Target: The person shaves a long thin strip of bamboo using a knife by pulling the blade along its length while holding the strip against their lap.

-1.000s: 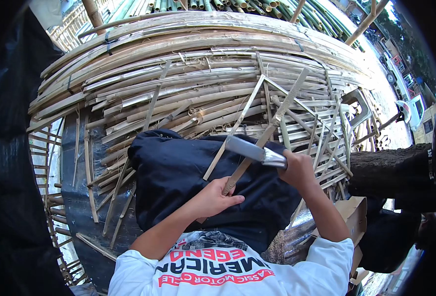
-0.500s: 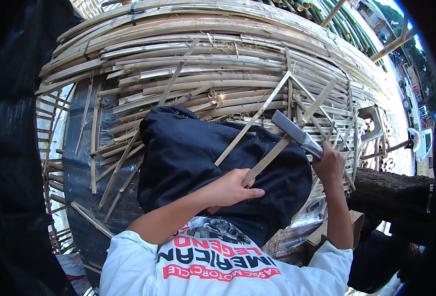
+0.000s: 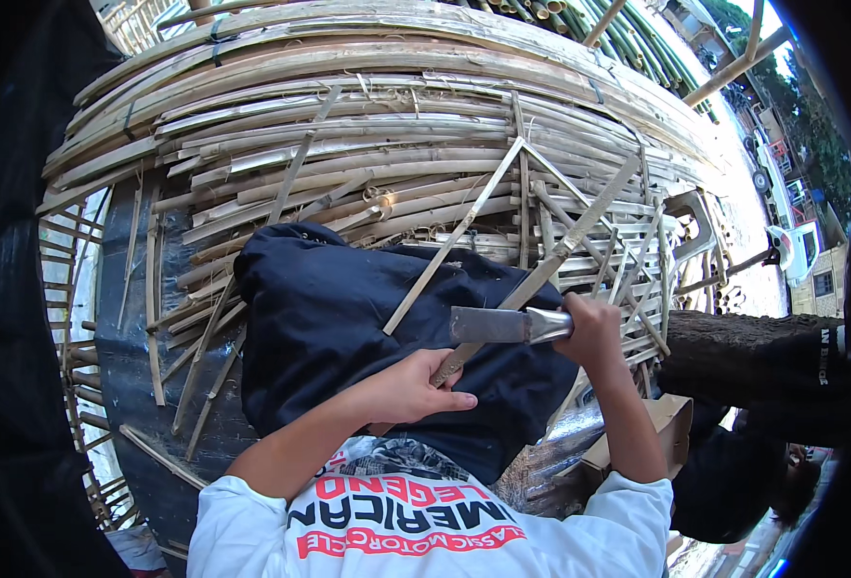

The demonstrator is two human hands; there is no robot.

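My left hand (image 3: 411, 387) is closed round the lower end of a long bamboo strip (image 3: 579, 227), its thumb pointing right. The strip slants up and away to the right. In my right hand (image 3: 594, 332) is the metal handle of a broad-bladed knife (image 3: 488, 325). Its blade points left and crosses over the strip, a little above my left hand. Beneath both hands a dark cloth (image 3: 329, 318) is spread over my lap. A second thin bamboo strip (image 3: 454, 237) leans across the cloth, left of the held one.
Split bamboo (image 3: 348, 135) lies piled across the far side. Loose strips rest on a dark sheet (image 3: 127, 356) at the left. At the right are a dark log (image 3: 733, 352), an open cardboard box (image 3: 671, 433) and a crossed lattice of strips. Parked vehicles stand beyond.
My right hand has drawn the knife down the strip toward my left hand, and the blade has turned to lie nearly level. My left hand keeps its grip. The whole view has shifted slightly.
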